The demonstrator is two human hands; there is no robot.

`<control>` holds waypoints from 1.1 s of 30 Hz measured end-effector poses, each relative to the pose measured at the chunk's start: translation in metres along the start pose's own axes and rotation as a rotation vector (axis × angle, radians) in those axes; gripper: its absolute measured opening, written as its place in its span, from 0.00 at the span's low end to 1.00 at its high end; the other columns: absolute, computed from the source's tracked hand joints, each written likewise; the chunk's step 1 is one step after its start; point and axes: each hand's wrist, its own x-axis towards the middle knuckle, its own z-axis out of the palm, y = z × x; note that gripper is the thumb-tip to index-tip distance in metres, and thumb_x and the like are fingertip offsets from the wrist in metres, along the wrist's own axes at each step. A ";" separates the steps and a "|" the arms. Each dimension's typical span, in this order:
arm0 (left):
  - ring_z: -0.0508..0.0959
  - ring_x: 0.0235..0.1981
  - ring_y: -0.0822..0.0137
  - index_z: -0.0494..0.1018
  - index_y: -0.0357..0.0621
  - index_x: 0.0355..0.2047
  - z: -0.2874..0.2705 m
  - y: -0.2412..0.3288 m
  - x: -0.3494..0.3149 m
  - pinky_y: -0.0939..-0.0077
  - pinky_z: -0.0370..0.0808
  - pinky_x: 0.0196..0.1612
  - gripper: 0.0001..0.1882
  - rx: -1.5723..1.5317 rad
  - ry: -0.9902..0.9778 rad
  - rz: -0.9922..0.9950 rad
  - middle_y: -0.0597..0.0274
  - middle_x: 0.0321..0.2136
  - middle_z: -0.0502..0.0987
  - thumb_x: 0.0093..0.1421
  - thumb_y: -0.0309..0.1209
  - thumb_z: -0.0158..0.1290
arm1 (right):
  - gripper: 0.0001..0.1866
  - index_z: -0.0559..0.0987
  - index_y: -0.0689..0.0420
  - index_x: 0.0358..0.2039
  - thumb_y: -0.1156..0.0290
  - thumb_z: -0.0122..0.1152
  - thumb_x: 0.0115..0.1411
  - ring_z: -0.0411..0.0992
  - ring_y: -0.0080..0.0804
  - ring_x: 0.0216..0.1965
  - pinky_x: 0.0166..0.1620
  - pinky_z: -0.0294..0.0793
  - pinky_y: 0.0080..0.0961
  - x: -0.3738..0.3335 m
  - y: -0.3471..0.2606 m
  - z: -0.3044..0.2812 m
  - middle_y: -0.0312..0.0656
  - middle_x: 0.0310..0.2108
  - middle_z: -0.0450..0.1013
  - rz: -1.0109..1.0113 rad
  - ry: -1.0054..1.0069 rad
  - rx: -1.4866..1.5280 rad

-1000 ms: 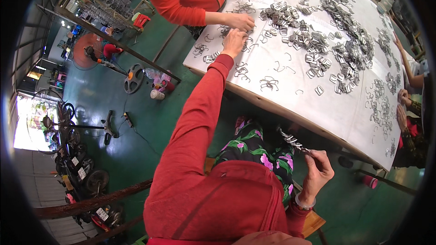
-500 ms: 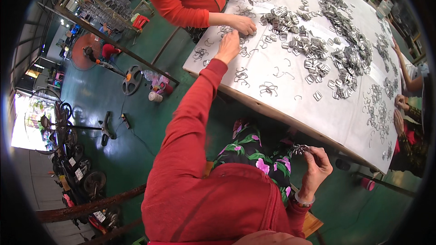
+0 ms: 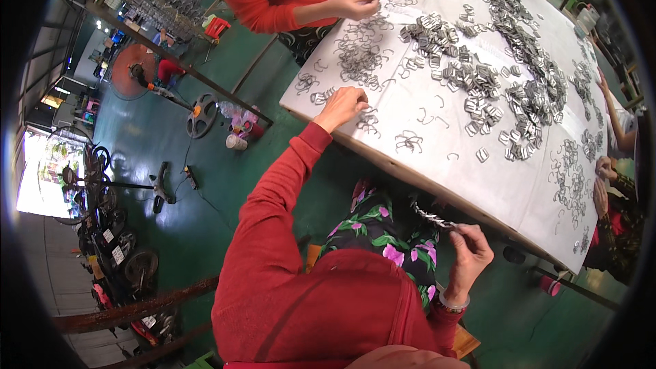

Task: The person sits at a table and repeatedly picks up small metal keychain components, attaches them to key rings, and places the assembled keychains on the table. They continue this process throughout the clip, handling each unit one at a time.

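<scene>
My left hand (image 3: 344,107) is at the near left edge of the white-covered table (image 3: 506,195), fingers curled down. Beside its fingertips is a small group of curved wire hooks (image 3: 368,123); whether it grips one is hidden. Off the table's front edge, above my lap, my right hand (image 3: 471,254) pinches one end of a strand of small shiny metal pieces (image 3: 432,218). That strand stretches leftward from the fingertips. Another loose cluster of wire hooks (image 3: 408,141) lies to the right of my left hand.
A co-worker in an orange-red top (image 3: 273,0) stands at the left table side, both hands together over a wide spread of hooks (image 3: 359,58). Heaped flat metal buckles (image 3: 478,75) run along the table's middle. Other people's hands (image 3: 601,188) rest at the right edge.
My left hand has drawn back toward the near edge, away from the co-worker's hand. The co-worker's hands have come up together. The strand in my right hand now stretches out longer.
</scene>
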 end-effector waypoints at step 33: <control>0.77 0.32 0.69 0.74 0.37 0.33 0.052 0.221 -0.107 0.78 0.74 0.36 0.05 -0.789 -0.159 0.452 0.59 0.29 0.77 0.57 0.26 0.54 | 0.08 0.79 0.64 0.34 0.84 0.62 0.51 0.73 0.20 0.30 0.36 0.72 0.15 -0.027 0.009 -0.015 0.38 0.30 0.77 0.009 0.249 0.125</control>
